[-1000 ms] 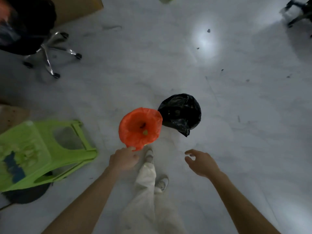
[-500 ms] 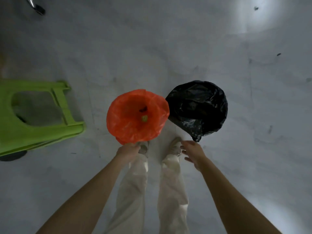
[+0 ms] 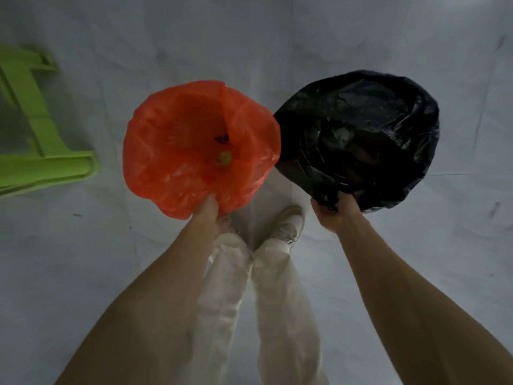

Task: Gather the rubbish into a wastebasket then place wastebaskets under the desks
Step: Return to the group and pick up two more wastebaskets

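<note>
Two wastebaskets stand side by side on the pale floor in front of my feet. The left wastebasket (image 3: 177, 151) is lined with an orange bag, and a small yellow-green scrap (image 3: 224, 158) and a dark bit lie at its bottom. My left hand (image 3: 209, 215) grips its near rim. The right wastebasket (image 3: 361, 134) is covered by a crumpled black bag that hides its inside. My right hand (image 3: 337, 215) grips the black bag at the near rim.
A lime-green plastic stool (image 3: 33, 151) lies on its side at the left edge. My legs in light trousers and white shoes (image 3: 288, 225) are directly below the two baskets. Pale floor (image 3: 277, 37) with faint scuffs stretches ahead and to the right.
The view has come much closer to both baskets. My right hand, open and reaching earlier, now grips the black bag's rim. My left hand has kept hold of the orange basket.
</note>
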Motion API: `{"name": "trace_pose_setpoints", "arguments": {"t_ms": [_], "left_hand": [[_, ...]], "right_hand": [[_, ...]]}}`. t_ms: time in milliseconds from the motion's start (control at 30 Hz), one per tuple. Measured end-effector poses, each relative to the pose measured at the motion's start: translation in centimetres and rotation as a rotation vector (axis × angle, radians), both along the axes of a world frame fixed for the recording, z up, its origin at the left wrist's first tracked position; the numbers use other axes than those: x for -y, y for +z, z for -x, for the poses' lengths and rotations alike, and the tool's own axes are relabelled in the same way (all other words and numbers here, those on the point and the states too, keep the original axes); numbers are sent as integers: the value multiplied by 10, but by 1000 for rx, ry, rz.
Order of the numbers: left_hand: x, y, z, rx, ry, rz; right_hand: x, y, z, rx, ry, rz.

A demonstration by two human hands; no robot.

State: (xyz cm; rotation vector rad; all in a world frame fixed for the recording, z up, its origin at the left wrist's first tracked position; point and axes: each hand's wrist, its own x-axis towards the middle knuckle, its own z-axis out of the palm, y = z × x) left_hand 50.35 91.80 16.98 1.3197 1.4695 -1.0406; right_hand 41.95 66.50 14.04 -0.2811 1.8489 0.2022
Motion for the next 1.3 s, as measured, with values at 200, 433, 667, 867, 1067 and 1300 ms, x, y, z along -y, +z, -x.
{"name": "trace_pose_setpoints", "arguments": {"t_ms": [200,433,667,867,1067,1300], "left_hand": [[-28,38,-32,194,169,-115],[-83,205,-63,254,157,-122],[-162,387,1,402,404,-167],[-248,502,107,538,755,-256],[-316,552,231,586,1091,-366],[-427,586,360,649,1398,-566]], "right_hand": [[-8,50,-36,-39,98,124],[-33,239,-81,-25,432,206],[-86,387,-111,147,1113,415],[-191,516,-120,511,1340,426],[-320,587,-88,773,1552,301],[-543,630,-21,1039,1823,134]]}}
